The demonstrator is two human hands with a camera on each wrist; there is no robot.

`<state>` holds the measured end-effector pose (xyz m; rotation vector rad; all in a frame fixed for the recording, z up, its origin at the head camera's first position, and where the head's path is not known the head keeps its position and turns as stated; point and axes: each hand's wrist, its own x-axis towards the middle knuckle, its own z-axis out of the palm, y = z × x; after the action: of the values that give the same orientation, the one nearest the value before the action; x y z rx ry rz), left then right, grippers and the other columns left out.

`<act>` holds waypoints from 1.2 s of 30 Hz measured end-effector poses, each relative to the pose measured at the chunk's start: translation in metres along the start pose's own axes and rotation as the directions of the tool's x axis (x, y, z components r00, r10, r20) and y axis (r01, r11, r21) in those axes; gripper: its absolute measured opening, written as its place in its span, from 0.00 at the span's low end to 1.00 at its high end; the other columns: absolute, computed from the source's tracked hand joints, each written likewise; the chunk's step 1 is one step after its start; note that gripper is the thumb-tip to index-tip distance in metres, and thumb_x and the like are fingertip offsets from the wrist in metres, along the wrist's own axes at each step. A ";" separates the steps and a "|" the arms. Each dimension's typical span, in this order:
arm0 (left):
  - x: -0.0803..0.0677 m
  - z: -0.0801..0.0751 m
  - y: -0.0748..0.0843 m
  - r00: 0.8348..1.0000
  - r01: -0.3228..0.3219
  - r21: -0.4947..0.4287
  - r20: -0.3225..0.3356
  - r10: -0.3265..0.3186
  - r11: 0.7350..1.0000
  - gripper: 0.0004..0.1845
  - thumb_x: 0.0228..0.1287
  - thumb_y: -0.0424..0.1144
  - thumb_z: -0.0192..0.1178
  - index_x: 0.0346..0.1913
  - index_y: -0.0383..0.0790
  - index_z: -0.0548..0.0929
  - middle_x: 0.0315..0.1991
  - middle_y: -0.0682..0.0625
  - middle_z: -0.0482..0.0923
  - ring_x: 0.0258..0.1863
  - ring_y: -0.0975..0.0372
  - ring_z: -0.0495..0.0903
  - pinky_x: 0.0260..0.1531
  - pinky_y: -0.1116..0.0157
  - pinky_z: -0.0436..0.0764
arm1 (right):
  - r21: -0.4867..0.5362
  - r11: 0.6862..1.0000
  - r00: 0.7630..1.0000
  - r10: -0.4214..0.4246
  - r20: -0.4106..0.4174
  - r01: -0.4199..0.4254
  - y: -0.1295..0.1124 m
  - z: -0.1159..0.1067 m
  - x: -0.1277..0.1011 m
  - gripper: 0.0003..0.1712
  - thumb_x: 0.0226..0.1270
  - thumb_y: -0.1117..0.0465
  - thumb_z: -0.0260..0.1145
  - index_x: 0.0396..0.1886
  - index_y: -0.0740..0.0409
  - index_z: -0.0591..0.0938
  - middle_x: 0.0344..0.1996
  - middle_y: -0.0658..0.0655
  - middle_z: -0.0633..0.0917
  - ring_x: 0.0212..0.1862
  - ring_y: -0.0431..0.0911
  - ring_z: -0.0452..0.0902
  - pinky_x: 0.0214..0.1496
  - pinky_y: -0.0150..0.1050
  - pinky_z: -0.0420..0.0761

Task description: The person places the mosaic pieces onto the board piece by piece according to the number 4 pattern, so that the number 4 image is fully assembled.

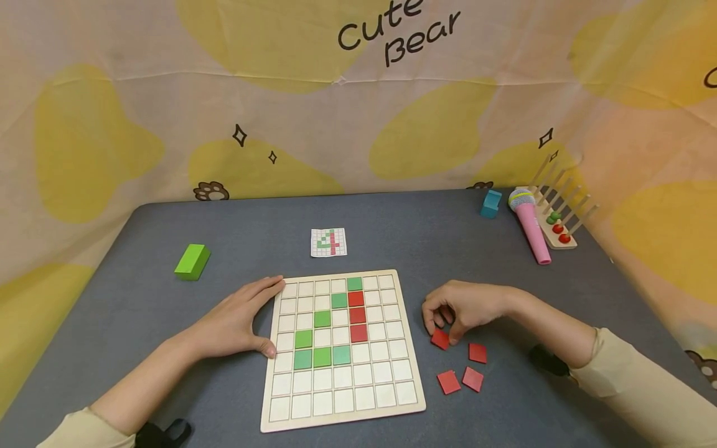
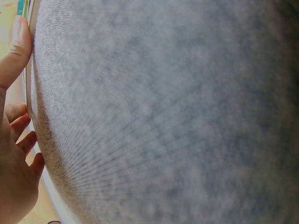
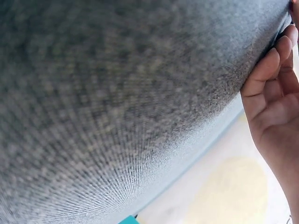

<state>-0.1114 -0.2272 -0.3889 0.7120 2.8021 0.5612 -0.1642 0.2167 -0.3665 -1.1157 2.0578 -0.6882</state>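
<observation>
- Yellow and cream cloth with the words "Cute Bear" (image 1: 398, 28) is hanging behind a grey table (image 1: 426, 249), and the table is filling most of both wrist views.
- On the near middle of the table a wooden board (image 1: 342, 414) is lying flat, with white squares, some green tiles (image 1: 322, 356) and three red tiles (image 1: 357, 315) in a line going down.
- At the far right a pink toy microphone (image 1: 531, 227) is lying beside a peg rack (image 1: 560, 214), with a blue block (image 1: 491, 203) to the left of them.
- At the far left a green block (image 1: 192, 261) is sitting alone.
- Just beyond the board a small picture card (image 1: 328, 242) is showing the pattern to copy.
- On the left, the left hand (image 1: 238, 323) is lying flat and spread, pressing the board's left edge. I think keeping it there is stopping the board from sliding.
- On the right, the right hand (image 1: 465, 308) is curling its fingertips down onto one loose red tile (image 1: 440, 339) on the table, right of the board.
- Three more spare red tiles (image 1: 469, 372) are waiting just near of it.
- I think pinching the tile by its edges and lifting it straight up is working best.
- I think the card is worth checking, so the tile is going in the right square.
</observation>
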 end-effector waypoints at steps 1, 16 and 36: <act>0.000 0.000 0.000 1.000 0.000 0.000 -0.001 0.000 1.000 0.66 0.35 0.75 0.68 0.77 0.41 0.59 0.78 0.45 0.57 0.75 0.42 0.58 0.64 0.36 0.64 | 0.001 1.000 1.000 0.007 -0.008 -0.007 0.000 0.000 0.000 0.20 0.43 0.68 0.78 0.33 0.42 0.84 0.28 0.49 0.81 0.28 0.33 0.73 0.31 0.28 0.75; -0.001 -0.001 0.000 1.000 -0.003 0.003 -0.008 0.003 1.000 0.66 0.35 0.75 0.69 0.76 0.40 0.60 0.77 0.44 0.58 0.75 0.42 0.59 0.64 0.36 0.65 | 0.032 0.998 0.995 0.056 -0.083 -0.053 -0.013 -0.007 0.004 0.09 0.55 0.63 0.75 0.27 0.47 0.81 0.22 0.43 0.81 0.25 0.32 0.74 0.30 0.29 0.76; 0.001 0.000 -0.002 1.000 -0.004 0.010 0.001 0.004 1.000 0.67 0.35 0.76 0.68 0.76 0.40 0.59 0.77 0.44 0.57 0.75 0.42 0.58 0.64 0.37 0.65 | 0.088 0.996 0.985 0.007 -0.172 0.008 -0.049 0.001 0.037 0.06 0.61 0.62 0.72 0.38 0.50 0.86 0.27 0.46 0.82 0.31 0.35 0.74 0.36 0.28 0.77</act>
<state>-0.1132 -0.2280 -0.3896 0.7206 2.8048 0.5474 -0.1540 0.1604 -0.3441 -1.0373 2.1479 -0.8946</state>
